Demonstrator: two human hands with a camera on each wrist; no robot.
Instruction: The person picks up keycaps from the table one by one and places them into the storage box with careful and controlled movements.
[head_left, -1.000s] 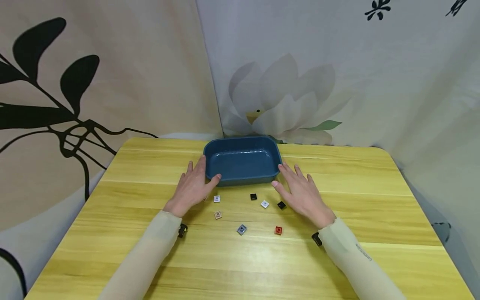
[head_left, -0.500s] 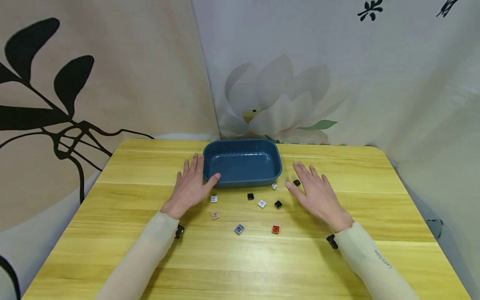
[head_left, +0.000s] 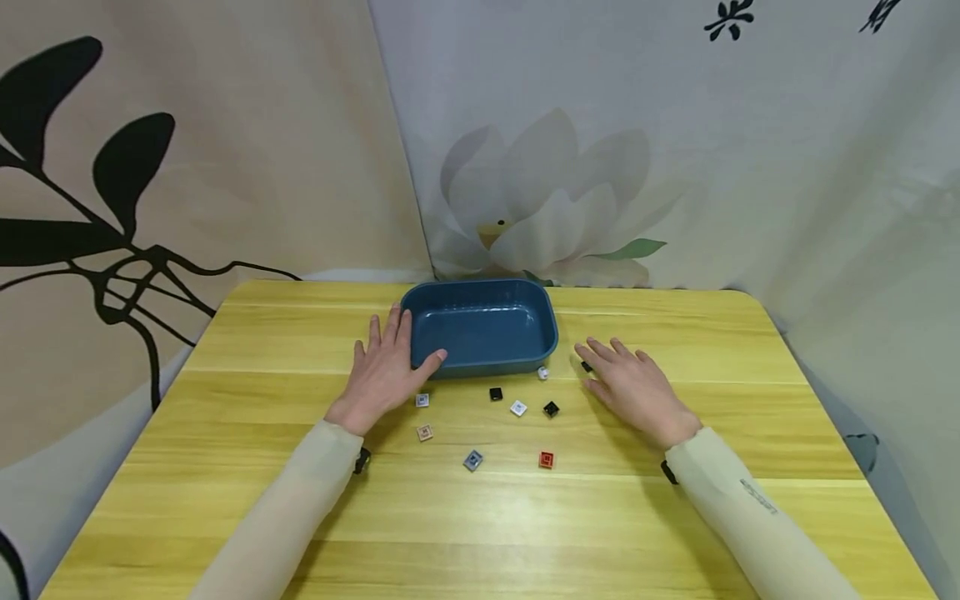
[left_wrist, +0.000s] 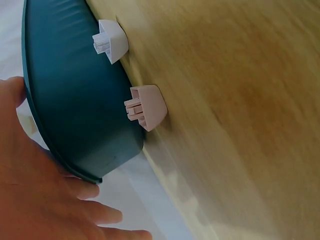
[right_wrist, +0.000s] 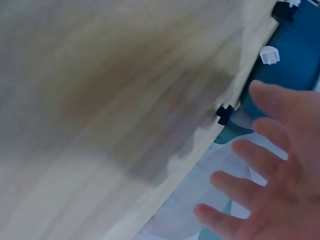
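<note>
A blue rectangular basin [head_left: 483, 367] stands near the table's far edge. My left hand [head_left: 382, 379] lies along its left end, fingers extended, thumb across the near-left corner; the left wrist view has this hand [left_wrist: 45, 195] at the rim. My right hand [head_left: 637, 387] is right of the basin over a black keycap [head_left: 587, 366], mostly covered in the head view. Its fingers are spread and hold nothing in the right wrist view, where that keycap [right_wrist: 225, 114] shows beside them. A white keycap [head_left: 543, 373] sits against the basin's near-right corner.
Several keycaps lie in front of the basin: a white one [head_left: 518, 407], black ones [head_left: 551, 409], a beige one [head_left: 425, 432], a blue-grey one [head_left: 472, 460] and a red one [head_left: 547, 460]. In the left wrist view a pink keycap [left_wrist: 147, 107] lies near the basin. Curtains hang behind the table.
My right hand has left the basin's right edge and moved rightward, then lowered over the black keycap. The left hand stays at the basin's left end.
</note>
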